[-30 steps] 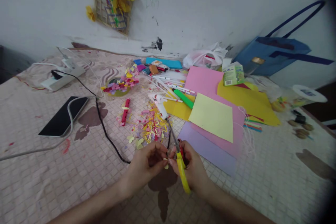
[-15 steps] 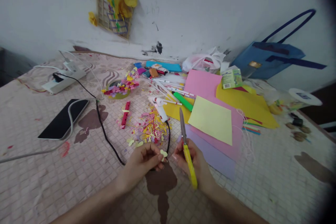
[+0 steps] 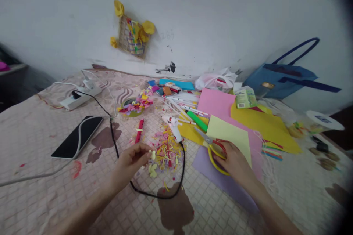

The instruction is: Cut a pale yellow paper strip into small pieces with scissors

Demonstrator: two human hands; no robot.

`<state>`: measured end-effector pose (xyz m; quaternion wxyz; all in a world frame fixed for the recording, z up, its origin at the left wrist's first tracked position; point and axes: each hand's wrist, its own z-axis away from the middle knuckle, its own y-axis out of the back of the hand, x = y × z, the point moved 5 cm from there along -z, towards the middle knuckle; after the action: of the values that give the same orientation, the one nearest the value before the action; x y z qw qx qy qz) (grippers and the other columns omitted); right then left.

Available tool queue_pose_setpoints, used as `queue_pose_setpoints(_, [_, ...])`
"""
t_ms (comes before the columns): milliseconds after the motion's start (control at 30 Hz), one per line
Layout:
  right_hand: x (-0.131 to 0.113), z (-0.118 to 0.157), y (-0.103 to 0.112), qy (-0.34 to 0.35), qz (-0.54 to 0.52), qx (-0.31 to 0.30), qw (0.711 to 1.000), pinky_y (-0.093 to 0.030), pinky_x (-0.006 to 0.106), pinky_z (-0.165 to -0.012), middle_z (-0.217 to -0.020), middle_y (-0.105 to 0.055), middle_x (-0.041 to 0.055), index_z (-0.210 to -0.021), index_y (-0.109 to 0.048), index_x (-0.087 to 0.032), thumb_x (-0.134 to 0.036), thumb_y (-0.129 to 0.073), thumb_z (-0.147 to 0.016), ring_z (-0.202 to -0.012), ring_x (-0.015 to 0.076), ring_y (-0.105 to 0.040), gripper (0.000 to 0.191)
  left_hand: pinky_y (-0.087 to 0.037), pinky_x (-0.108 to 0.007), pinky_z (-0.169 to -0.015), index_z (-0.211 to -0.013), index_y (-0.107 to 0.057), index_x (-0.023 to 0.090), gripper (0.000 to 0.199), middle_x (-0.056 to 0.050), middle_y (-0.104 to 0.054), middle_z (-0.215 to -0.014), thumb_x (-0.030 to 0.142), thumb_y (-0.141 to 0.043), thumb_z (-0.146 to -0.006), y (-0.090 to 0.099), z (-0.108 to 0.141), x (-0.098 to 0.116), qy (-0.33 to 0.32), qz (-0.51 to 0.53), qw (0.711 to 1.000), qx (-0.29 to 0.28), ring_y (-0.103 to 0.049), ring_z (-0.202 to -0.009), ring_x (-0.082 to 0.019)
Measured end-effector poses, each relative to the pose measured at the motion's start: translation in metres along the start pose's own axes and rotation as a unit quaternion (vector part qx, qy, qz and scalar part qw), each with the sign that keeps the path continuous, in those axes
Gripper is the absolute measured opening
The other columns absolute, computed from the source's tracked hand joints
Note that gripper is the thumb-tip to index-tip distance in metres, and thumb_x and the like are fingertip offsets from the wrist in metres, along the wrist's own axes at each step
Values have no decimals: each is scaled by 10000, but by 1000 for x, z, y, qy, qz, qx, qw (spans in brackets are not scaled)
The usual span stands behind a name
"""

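Observation:
My left hand (image 3: 134, 159) is closed in a pinch, with a small pale yellow paper cutout (image 3: 153, 154) at its fingertips. Just below it, another pale yellow cutout (image 3: 152, 170) lies on the table beside a heap of colourful paper scraps (image 3: 168, 151). My right hand (image 3: 234, 159) grips scissors (image 3: 209, 140) with yellow and red handles, low over the paper sheets. The blades point up and left, toward the green marker-like stick (image 3: 197, 120). A white glue gun (image 3: 174, 127) lies between my hands, beyond the scraps.
A black cord (image 3: 165, 197) loops across the front of the table. Left are a dark phone-like device (image 3: 77, 137) and a power strip (image 3: 81, 97). A red strip (image 3: 139, 131) and a roll piled with cutouts (image 3: 134, 107) lie beyond my left hand. Stacked right: coloured sheets (image 3: 228, 132).
My hands have moved apart. The left went leftward with the cutout to the scraps; the right carried the scissors right, onto the sheets, and turned them. The camera view has tilted up.

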<state>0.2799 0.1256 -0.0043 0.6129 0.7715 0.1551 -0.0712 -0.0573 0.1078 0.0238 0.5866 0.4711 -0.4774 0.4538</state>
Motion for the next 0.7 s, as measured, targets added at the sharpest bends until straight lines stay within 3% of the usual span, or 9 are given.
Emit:
queue_pose_setpoints(200, [7, 2, 6, 18, 7, -12, 1000, -449, 394, -844, -1041, -612, 113, -1106, -540, -180, -346, -512, -803, -969, 267, -577, 347, -414, -220, -532, -706, -594, 173, 179, 8, -560, -619, 348, -629, -722, 45, -7, 5, -19, -58, 996, 65, -509, -568, -115])
queue_pose_setpoints(367, [-4, -6, 26, -7, -21, 17, 1000, -452, 398, -815, -963, -633, 105, -973, -575, -198, -414, -504, -813, -906, 263, -586, 278, -411, -227, -520, -720, -598, 179, 192, 8, -554, -611, 369, -623, -718, 73, -20, 8, -34, -81, 990, 106, -494, -558, -122])
queue_pose_setpoints(533, [-50, -26, 12, 19, -149, -55, 987, -494, 339, -751, -1036, -597, 90, -1056, -534, -198, -377, -491, -837, -907, 216, -591, 286, -438, -242, -571, -737, -616, 171, 191, 7, -578, -629, 350, -658, -683, 81, -41, 9, -25, -59, 993, 103, -513, -580, -120])
queue_pose_setpoints(700, [-88, -60, -12, 75, -173, -43, 981, -477, 373, -804, -1124, -533, 116, -1151, -515, -182, -404, -535, -805, -1037, 244, -533, 412, -445, -252, -579, -698, -608, 168, 250, 6, -572, -617, 398, -687, -636, 81, -55, 13, -26, -41, 994, 103, -514, -581, -126])
